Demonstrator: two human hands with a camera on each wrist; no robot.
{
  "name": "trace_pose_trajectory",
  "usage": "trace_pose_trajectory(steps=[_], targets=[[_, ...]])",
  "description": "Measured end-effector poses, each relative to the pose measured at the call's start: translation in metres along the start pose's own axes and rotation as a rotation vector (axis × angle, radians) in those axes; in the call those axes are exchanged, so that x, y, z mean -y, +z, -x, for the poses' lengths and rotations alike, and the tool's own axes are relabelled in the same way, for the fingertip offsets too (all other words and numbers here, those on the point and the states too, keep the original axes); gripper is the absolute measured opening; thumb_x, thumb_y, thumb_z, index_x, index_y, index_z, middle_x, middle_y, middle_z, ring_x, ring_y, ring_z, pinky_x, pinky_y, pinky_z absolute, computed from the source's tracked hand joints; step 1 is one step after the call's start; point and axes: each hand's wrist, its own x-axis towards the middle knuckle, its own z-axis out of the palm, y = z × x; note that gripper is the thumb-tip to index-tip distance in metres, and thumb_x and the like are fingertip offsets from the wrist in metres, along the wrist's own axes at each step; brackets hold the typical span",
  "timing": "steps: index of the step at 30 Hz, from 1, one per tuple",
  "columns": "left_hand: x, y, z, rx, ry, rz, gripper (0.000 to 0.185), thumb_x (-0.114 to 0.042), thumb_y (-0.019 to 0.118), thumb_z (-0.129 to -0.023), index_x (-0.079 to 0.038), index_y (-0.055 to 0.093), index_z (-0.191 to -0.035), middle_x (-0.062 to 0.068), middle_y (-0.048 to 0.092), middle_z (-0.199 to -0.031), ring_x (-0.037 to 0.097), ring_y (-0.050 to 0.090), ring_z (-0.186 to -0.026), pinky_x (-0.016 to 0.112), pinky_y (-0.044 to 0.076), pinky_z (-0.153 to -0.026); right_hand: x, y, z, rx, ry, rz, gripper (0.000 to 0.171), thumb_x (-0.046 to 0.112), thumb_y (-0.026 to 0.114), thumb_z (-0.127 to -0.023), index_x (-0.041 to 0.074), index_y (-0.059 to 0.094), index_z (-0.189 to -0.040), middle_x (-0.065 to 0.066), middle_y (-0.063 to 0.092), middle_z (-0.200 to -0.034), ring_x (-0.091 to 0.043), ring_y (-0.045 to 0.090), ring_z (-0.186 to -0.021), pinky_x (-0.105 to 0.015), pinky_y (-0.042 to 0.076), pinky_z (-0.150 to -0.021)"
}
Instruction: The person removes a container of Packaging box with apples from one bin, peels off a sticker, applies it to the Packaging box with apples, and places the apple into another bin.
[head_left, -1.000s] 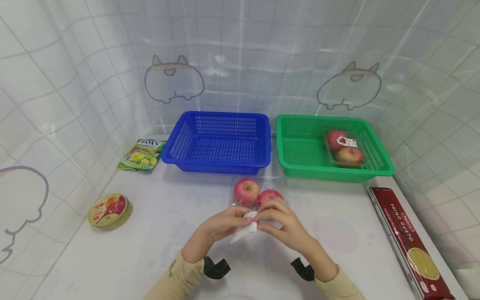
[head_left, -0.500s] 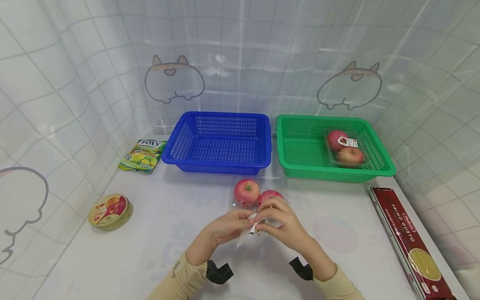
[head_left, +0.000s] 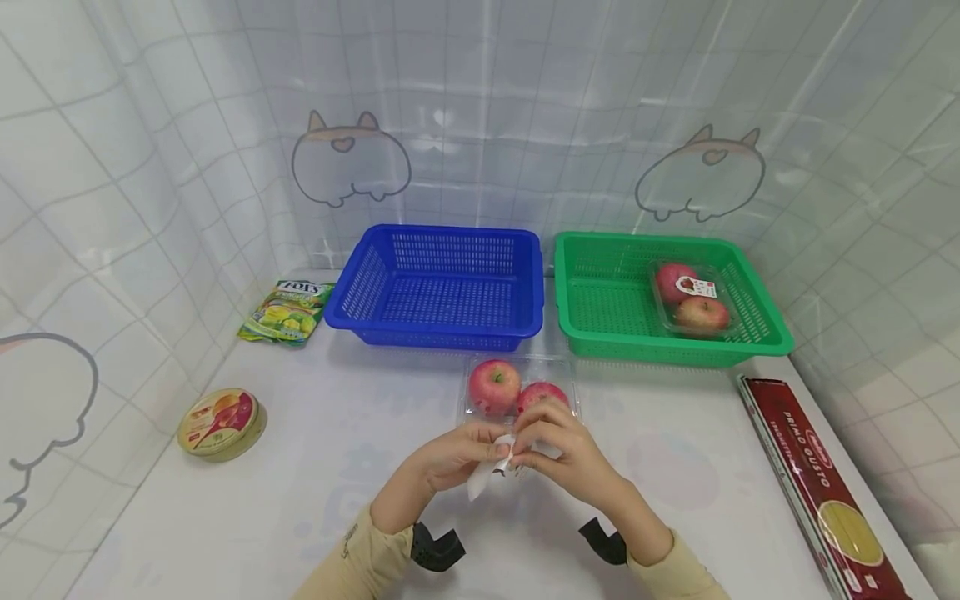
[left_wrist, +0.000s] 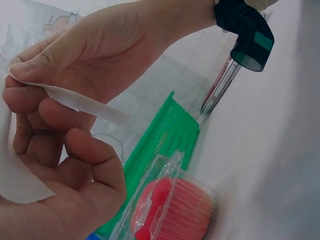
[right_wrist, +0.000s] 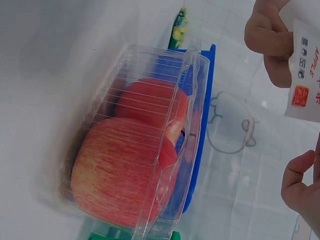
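— Holding what, there in the middle?

— Small white paper label with red print (head_left: 491, 467), pinched from both sides. Left hand (head_left: 450, 457) curled on its left part, fingers (left_wrist: 50, 145) folded over the paper, thumb on top. Right hand (head_left: 558, 450) clamped on the right edge between thumb and forefinger. Both hands close together, fingertips nearly meeting, raised a little above the white tabletop (head_left: 300, 467).

— And the label relative to the fruit?

— Just in front of the clear plastic clamshell box with two red apples (head_left: 517, 387), on the near side, apart from it by a narrow gap. Box resting flat on the tabletop, lid closed as seen in the right wrist view (right_wrist: 145, 150). Red characters and the word APPLE legible on the label there (right_wrist: 305, 70).

— Behind that?

— Blue slotted plastic basket (head_left: 438, 287) on the left, green slotted plastic basket (head_left: 600, 304) on the right, side by side against the tiled curtain. Inside the green one, toward its right end, a second clear box of two apples with a label on top (head_left: 690, 300).

— Anything else around?

— Green candy bag (head_left: 285, 311) left of the blue basket. Round yellow tin with fruit picture (head_left: 221, 423) near the left edge. Long dark red spaghetti packet (head_left: 813, 475) along the right edge. Black wrist straps under both beige sleeves.
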Motion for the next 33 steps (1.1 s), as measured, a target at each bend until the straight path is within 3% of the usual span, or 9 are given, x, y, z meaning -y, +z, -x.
trace_pose_trajectory(steps=[7, 14, 21, 27, 33], targets=[[0.006, 0.000, 0.003, -0.011, -0.037, 0.007, 0.009, -0.028, 0.059, -0.089, -0.022, 0.066, -0.087, -0.013, 0.061, -0.079, 0.001, 0.052, -0.073, 0.017, 0.041, -0.065, 0.002, 0.001, 0.004, 0.028, 0.022, -0.005, 0.014, 0.014, 0.071, -0.077, 0.015, 0.063, -0.089, 0.001, 0.060, -0.093, -0.014, 0.052, -0.092, -0.027, 0.042, -0.084], [0.009, 0.003, 0.006, 0.040, -0.056, 0.042, 0.030, -0.008, 0.039, -0.091, -0.022, 0.065, -0.090, -0.012, 0.061, -0.085, 0.001, 0.053, -0.076, 0.018, 0.042, -0.068, 0.002, 0.004, 0.010, 0.050, 0.031, -0.007, 0.013, 0.016, 0.071, -0.078, 0.017, 0.065, -0.089, 0.003, 0.061, -0.093, -0.012, 0.050, -0.092, -0.025, 0.042, -0.081], [0.013, 0.001, 0.006, 0.068, -0.054, 0.035, 0.031, -0.006, 0.038, -0.090, -0.022, 0.064, -0.093, -0.011, 0.062, -0.088, 0.001, 0.054, -0.079, 0.018, 0.043, -0.072, 0.001, 0.004, 0.012, 0.076, 0.023, -0.008, 0.012, 0.017, 0.071, -0.077, 0.017, 0.062, -0.086, 0.002, 0.061, -0.094, -0.012, 0.050, -0.092, -0.025, 0.042, -0.082], [0.016, -0.002, 0.009, 0.047, -0.068, 0.035, 0.026, -0.009, 0.041, -0.091, -0.020, 0.063, -0.098, -0.010, 0.064, -0.090, 0.001, 0.056, -0.079, 0.018, 0.044, -0.071, 0.000, 0.001, 0.013, 0.081, 0.027, -0.003, 0.010, 0.017, 0.070, -0.078, 0.018, 0.062, -0.084, 0.004, 0.060, -0.093, -0.012, 0.050, -0.091, -0.024, 0.042, -0.081], [0.018, -0.013, 0.014, -0.020, -0.116, -0.014, 0.020, -0.012, 0.044, -0.090, -0.020, 0.062, -0.096, -0.010, 0.063, -0.086, 0.002, 0.055, -0.076, 0.016, 0.043, -0.065, -0.001, -0.010, 0.014, 0.096, 0.108, -0.030, 0.019, 0.008, 0.073, -0.075, 0.018, 0.063, -0.087, 0.006, 0.063, -0.089, -0.011, 0.051, -0.093, -0.025, 0.043, -0.083]])
